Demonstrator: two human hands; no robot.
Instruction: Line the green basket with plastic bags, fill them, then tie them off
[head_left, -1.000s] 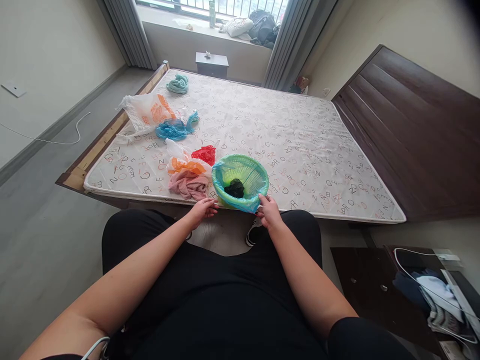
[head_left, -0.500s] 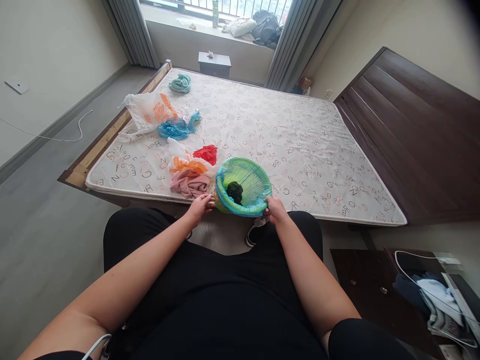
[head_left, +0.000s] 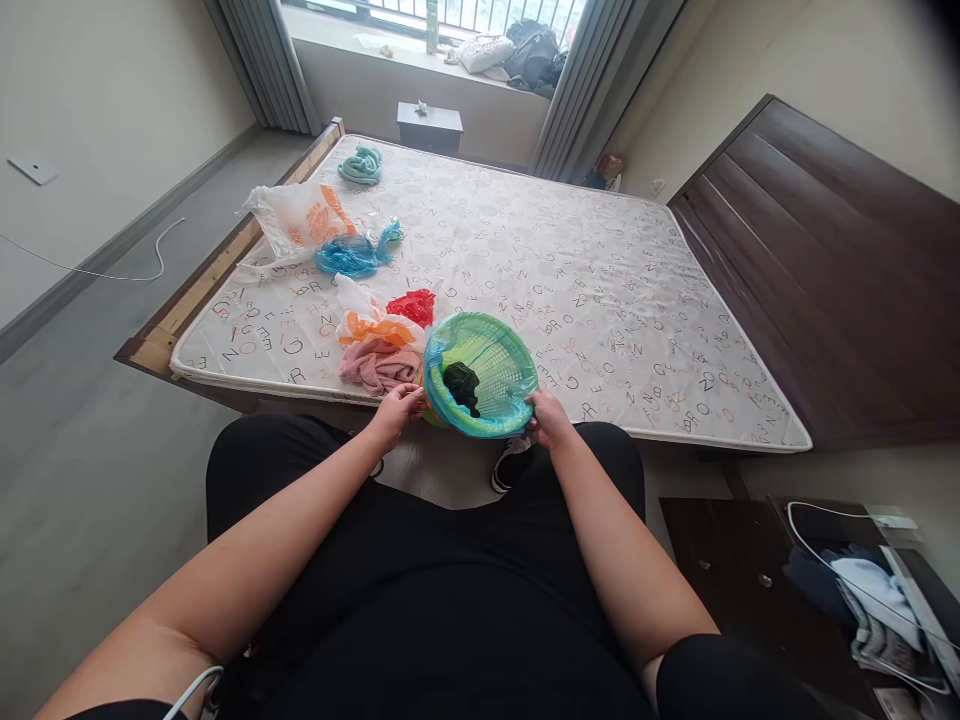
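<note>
Rightward, mattress (head_left: 637,310) spreads; right hand (head_left: 551,419) grips basket (head_left: 501,374) rim, left hand (head_left: 395,415) beside, hold unclear.

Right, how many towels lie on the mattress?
2: pink towel, left of the green basket; teal towel, near the far-left corner of the mattress. Others may be hidden.

Reaching forward with the left arm (head_left: 262,550) and right arm (head_left: 622,530), slanting both inward. Curling the left hand (head_left: 399,412) with fingers (head_left: 412,399) drawn together; gripping with the right hand (head_left: 550,418), roughly level with the left one and apart from it.
</note>
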